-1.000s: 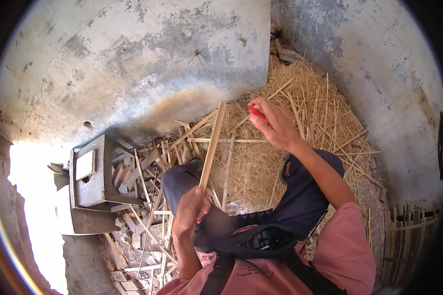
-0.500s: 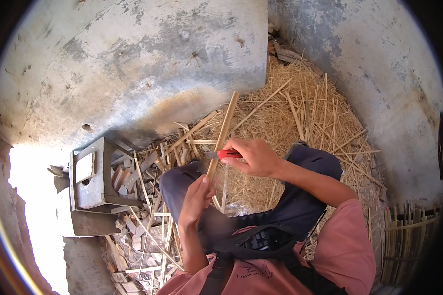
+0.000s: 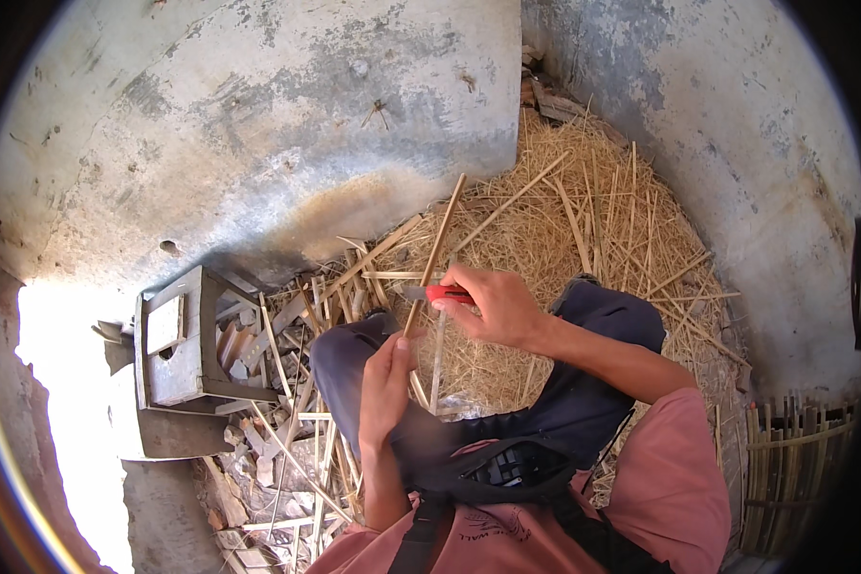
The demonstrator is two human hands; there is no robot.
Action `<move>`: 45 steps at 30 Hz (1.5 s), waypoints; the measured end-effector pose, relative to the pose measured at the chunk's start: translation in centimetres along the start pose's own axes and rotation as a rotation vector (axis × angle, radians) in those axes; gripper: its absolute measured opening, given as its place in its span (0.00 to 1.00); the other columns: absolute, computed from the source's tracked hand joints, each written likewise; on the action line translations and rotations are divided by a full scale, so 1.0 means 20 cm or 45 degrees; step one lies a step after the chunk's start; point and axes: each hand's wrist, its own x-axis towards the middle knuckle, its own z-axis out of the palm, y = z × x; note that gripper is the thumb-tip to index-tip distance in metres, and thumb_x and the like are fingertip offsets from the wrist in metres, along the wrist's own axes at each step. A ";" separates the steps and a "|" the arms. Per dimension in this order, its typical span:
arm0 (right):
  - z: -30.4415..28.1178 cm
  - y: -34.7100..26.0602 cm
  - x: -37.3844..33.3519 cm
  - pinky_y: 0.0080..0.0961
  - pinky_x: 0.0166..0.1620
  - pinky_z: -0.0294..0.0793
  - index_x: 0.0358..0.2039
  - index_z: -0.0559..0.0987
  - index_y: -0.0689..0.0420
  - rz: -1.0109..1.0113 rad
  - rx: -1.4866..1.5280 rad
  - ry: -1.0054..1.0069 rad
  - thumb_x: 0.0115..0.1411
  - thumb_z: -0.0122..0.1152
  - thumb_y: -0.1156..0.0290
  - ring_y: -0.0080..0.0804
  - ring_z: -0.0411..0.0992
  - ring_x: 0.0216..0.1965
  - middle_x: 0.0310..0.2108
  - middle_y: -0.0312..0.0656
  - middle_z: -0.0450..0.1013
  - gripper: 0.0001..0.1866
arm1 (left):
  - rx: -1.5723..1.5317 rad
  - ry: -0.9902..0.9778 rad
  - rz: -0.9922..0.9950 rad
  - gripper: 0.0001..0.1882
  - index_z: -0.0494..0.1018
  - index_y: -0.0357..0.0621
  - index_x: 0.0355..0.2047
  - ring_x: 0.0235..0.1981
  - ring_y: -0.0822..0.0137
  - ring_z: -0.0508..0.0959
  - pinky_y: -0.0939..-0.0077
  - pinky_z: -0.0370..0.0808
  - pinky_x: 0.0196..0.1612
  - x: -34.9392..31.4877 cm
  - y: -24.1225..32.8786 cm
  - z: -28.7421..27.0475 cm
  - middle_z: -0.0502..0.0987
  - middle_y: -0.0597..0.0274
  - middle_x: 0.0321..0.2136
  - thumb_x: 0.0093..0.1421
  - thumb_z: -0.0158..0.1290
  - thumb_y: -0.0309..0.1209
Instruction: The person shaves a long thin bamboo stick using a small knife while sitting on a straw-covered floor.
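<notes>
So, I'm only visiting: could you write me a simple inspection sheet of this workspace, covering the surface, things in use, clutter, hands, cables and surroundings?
Surface: straw-coloured shavings spread thickly, with loose strips on top.
Things in use: a long narrow strip, tilted; a red-handled knife, its blade crossing the strip in this view.
Clutter: broken pieces and sticks on the left, near an open-sided box.
Hands: left hand grips the strip's lower part; right hand grips the knife.
Cables: nothing seen.
Surroundings: stained, patchy grey walls; a bright area at far left; upright slats at lower right.
</notes>
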 end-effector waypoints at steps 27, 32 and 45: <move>-0.13 0.21 0.10 0.41 0.29 0.76 0.42 0.79 0.55 0.116 -0.117 0.218 0.72 0.65 0.56 0.46 0.81 0.26 0.27 0.45 0.81 0.15 | 0.203 0.176 0.030 0.22 0.80 0.34 0.61 0.25 0.82 0.61 0.79 0.57 0.28 -0.12 0.02 0.05 0.64 0.75 0.23 0.81 0.47 0.38; -0.19 0.31 0.15 0.37 0.27 0.72 0.41 0.79 0.55 0.095 -0.222 0.287 0.72 0.67 0.57 0.40 0.78 0.22 0.23 0.43 0.79 0.14 | 0.250 0.177 0.027 0.20 0.79 0.33 0.59 0.25 0.73 0.65 0.68 0.67 0.30 -0.18 -0.02 0.03 0.66 0.63 0.21 0.80 0.48 0.36; -0.19 0.25 0.10 0.38 0.33 0.74 0.44 0.80 0.57 0.058 -0.115 0.039 0.71 0.66 0.56 0.43 0.80 0.30 0.30 0.45 0.81 0.16 | 0.249 0.250 0.169 0.19 0.79 0.28 0.57 0.28 0.74 0.71 0.71 0.71 0.32 -0.19 -0.09 0.01 0.76 0.60 0.24 0.78 0.53 0.35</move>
